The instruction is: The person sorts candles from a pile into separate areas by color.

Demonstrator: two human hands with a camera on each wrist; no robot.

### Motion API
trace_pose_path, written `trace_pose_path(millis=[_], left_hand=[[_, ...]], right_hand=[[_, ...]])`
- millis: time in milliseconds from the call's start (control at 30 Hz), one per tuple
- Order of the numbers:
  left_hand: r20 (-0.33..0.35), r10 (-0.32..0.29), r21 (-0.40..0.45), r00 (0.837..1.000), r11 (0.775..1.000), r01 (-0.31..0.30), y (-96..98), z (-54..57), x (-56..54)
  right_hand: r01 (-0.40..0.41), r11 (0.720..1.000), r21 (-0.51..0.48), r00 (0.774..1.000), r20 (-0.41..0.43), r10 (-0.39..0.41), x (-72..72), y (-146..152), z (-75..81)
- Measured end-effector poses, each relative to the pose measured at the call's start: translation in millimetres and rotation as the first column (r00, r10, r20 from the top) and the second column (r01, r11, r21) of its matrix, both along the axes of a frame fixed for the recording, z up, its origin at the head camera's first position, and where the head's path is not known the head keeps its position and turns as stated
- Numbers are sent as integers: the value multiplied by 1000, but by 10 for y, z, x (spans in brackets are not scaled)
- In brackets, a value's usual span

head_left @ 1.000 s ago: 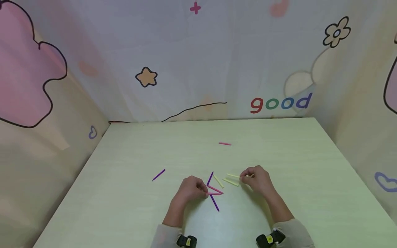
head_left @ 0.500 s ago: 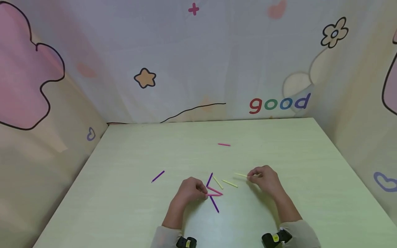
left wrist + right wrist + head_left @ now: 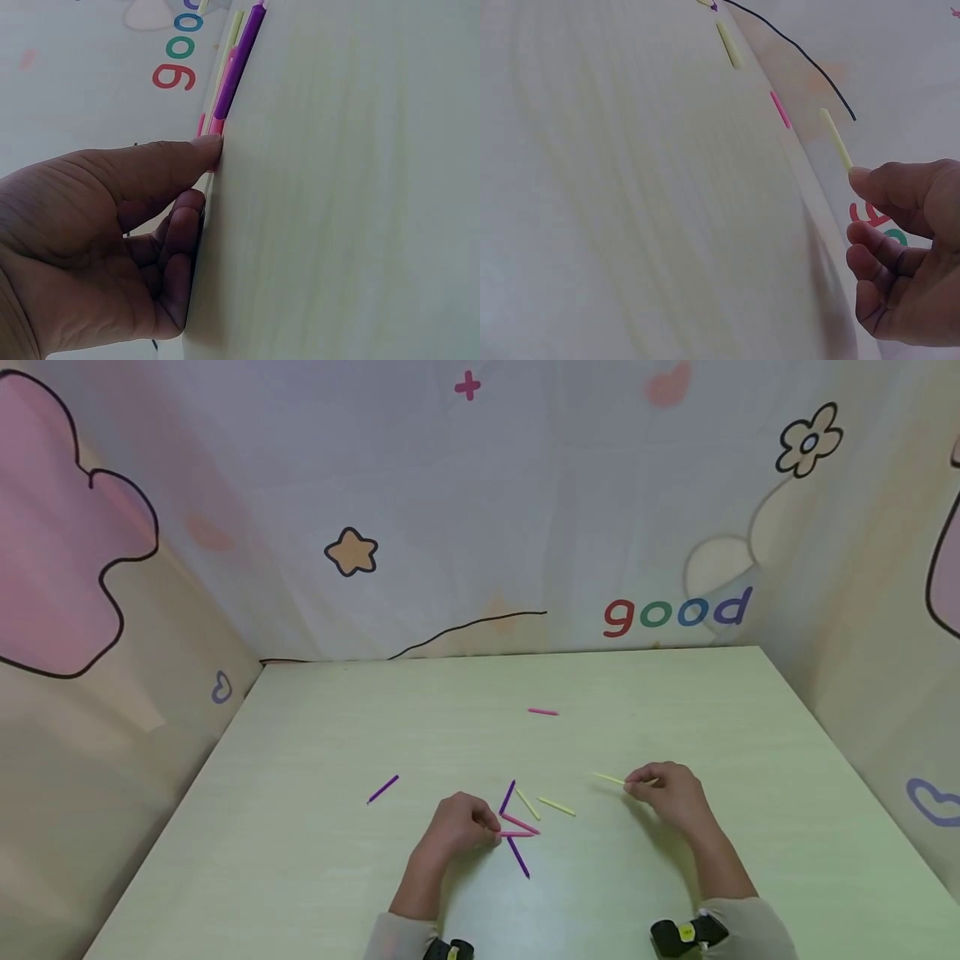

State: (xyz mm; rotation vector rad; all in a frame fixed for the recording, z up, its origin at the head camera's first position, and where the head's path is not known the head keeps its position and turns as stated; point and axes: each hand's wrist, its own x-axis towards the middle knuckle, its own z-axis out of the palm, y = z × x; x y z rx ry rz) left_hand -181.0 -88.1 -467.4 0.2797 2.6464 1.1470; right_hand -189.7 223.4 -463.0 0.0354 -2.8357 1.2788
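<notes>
Pinch on both sides, lower half of the frame!
Right of centre, the right hand (image 3: 670, 795) has thumb and fingertips together on a pale yellow stick (image 3: 609, 778), clear of the table (image 3: 300, 860). Lower centre, the left hand (image 3: 460, 822) pinches the left end of a pink stick (image 3: 517, 834), a purple stick (image 3: 518, 857) slanting just below, a second yellow stick (image 3: 557, 807) lying between the hands.

Head view high, facing forward, down; wrist views close on hands (image 3: 97, 244) (image 3: 928, 281); tabletop (image 3: 300, 735) shared.
</notes>
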Motion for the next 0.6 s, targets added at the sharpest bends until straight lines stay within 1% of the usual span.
trace_pose_path(millis=[100, 200, 367, 500, 600], left_hand=[[5, 5, 7, 1000, 1000, -5, -19, -7, 12], [7, 10, 8, 1000, 1000, -10, -26, -8, 0], [-5, 11, 10, 1000, 1000, -11, -31, -11, 0], [-11, 1, 7, 1000, 1000, -1, -32, -32, 3], [-27, -6, 5, 1000, 1000, 6, -31, -36, -6]], right_hand=[[15, 1000, 5, 1000, 7, -15, 14, 49, -13], [23, 1000, 6, 999, 24, -24, 21, 96, -18], [45, 999, 23, 999, 29, -45, 48, 201, -34], [75, 997, 31, 997, 25, -76, 56, 313, -49], [114, 993, 21, 993, 41, -115, 47, 383, -71]])
